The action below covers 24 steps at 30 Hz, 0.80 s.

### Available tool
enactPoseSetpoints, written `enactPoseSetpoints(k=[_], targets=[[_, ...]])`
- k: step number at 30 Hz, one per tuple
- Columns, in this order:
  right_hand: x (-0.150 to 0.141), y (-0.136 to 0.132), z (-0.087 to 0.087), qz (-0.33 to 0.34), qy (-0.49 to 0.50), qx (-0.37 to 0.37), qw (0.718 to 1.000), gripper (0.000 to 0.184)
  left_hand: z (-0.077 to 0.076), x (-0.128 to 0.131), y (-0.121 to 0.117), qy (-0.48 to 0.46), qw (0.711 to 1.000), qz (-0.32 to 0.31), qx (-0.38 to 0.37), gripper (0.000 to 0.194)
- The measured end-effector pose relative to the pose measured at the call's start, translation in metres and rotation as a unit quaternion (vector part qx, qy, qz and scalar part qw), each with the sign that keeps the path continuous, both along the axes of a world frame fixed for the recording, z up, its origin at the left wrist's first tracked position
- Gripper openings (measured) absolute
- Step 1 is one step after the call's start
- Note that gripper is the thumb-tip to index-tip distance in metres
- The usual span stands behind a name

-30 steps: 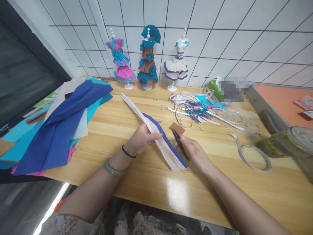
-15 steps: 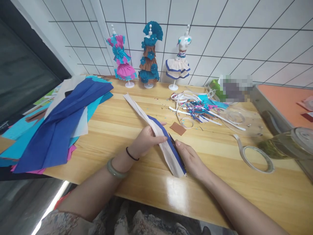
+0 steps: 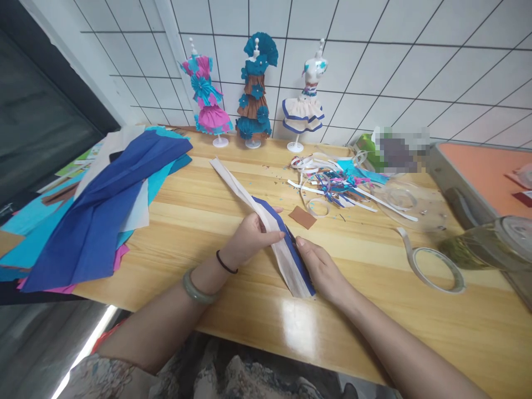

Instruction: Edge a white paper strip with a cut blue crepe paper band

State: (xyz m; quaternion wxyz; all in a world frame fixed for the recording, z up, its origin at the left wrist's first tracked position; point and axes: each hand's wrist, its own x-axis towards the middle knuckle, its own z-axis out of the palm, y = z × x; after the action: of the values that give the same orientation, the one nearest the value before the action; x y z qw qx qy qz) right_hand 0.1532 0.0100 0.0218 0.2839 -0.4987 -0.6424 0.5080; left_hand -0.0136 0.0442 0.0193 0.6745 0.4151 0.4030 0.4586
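My left hand pinches a long cream crepe paper strip with a blue border strip along its right side. The thumb presses on top, and the strip runs slantwise from the upper left down toward me. My right hand is closed around scissors, whose dark blades lie along the blue edge. The scissors' handles are hidden inside the hand. A small brown paper piece lies just beyond the blades.
Blue and turquoise paper sheets are heaped at left. Three small dress forms, including one in a cream skirt, stand by the tiled wall. A scrap pile, a tape roll and a jar are at right.
The scissors' blades have closed somewhat along the blue edge. Both hands stay almost in place, and the view has shifted slightly.
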Motion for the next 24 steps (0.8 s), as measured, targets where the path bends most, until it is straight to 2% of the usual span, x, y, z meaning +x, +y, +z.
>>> enactPoseSetpoints(k=[13, 24], targets=[[-0.001, 0.002, -0.011, -0.012, -0.004, 0.022, 1.000, 0.045, 0.000, 0.002, -0.001, -0.006, 1.000, 0.006, -0.008, 0.055], [-0.003, 0.002, -0.010, -0.020, -0.003, 0.022, 1.000, 0.044, -0.004, 0.002, 0.000, -0.028, 0.999, 0.007, -0.022, 0.055]])
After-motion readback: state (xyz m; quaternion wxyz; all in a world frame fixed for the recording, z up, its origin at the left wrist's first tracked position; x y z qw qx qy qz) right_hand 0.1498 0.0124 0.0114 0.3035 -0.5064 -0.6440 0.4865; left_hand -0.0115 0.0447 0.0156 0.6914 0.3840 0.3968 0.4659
